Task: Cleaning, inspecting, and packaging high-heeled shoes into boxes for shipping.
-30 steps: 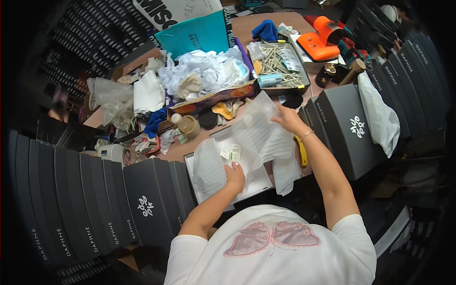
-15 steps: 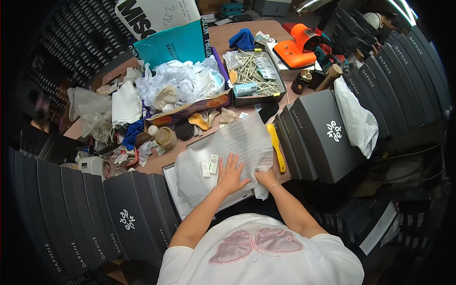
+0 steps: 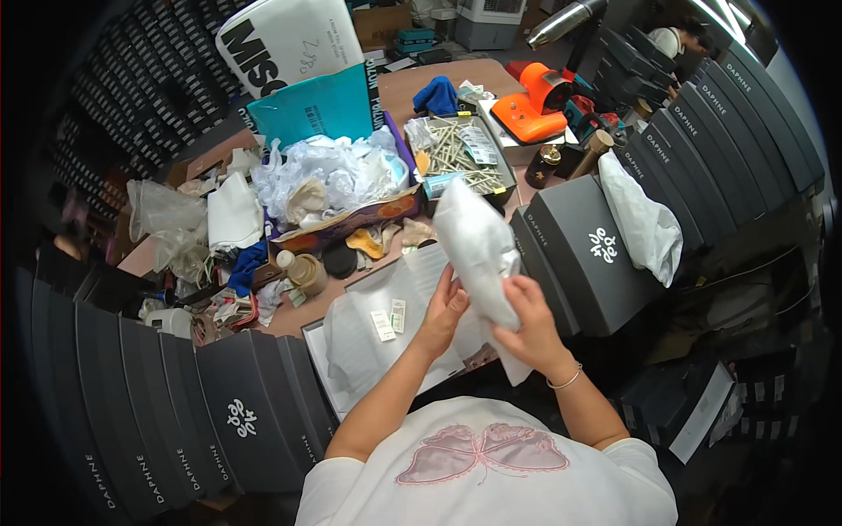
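A long white bundle (image 3: pixel 478 237), wrapped in thin sheet, is held up at a tilt above the table; its contents are hidden. My right hand (image 3: pixel 533 326) grips its lower right side, thumb and fingers around the wrapping. From the left, my left hand (image 3: pixel 445 314) presses against the bundle, some of its fingers out of sight behind it. Below lies an open shallow white box (image 3: pixel 346 399) lined with translucent packing sheet (image 3: pixel 351 346). Two small white printed tags (image 3: pixel 382 325) rest on that sheet, left of my left hand.
Dark grey shoe boxes stand in rows at left (image 3: pixel 237 421) and right (image 3: pixel 596 254). Behind the work spot are a purple carton (image 3: pixel 351 223) of crumpled white paper and a box of thin sticks (image 3: pixel 456 149). An orange device (image 3: pixel 531 110) stands at the back right; a person (image 3: pixel 671 44) is beyond.
Both hands were down on the sheet in the box, the left one spread flat. Now they are raised around the white bundle, which hides the yellow-handled tool seen before.
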A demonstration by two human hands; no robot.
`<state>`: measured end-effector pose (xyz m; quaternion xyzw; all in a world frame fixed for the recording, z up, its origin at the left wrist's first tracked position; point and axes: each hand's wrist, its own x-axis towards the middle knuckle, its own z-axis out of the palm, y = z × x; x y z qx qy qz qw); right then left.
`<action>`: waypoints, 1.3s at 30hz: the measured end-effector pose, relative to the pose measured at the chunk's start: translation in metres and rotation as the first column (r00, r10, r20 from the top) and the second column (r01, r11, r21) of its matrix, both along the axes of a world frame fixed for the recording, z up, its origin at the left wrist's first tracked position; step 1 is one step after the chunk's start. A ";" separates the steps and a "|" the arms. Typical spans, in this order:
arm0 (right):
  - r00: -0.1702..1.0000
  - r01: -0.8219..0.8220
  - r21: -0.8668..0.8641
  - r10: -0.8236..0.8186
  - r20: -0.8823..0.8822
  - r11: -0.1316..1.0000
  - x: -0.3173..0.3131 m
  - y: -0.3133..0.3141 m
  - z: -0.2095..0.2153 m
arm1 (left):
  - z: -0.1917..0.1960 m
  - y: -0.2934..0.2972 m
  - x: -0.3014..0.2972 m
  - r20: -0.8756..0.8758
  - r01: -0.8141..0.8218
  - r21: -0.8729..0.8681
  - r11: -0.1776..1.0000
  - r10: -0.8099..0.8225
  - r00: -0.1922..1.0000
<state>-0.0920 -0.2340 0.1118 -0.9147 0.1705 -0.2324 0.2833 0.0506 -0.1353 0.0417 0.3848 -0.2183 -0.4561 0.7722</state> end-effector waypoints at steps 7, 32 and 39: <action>0.947 -0.253 0.539 0.319 -0.032 0.804 -0.003 0.003 -0.018 | 0.001 0.060 0.044 -0.576 0.001 -0.215 0.977 -0.128 0.808; 0.981 -0.145 0.452 0.187 -0.048 0.880 0.022 0.053 -0.064 | 0.015 0.055 -0.009 0.325 -0.376 0.201 0.905 0.300 0.897; 0.975 -0.180 0.964 -0.094 0.202 0.196 0.025 0.035 -0.015 | -0.079 0.207 0.011 0.684 -0.791 0.507 0.341 0.399 0.610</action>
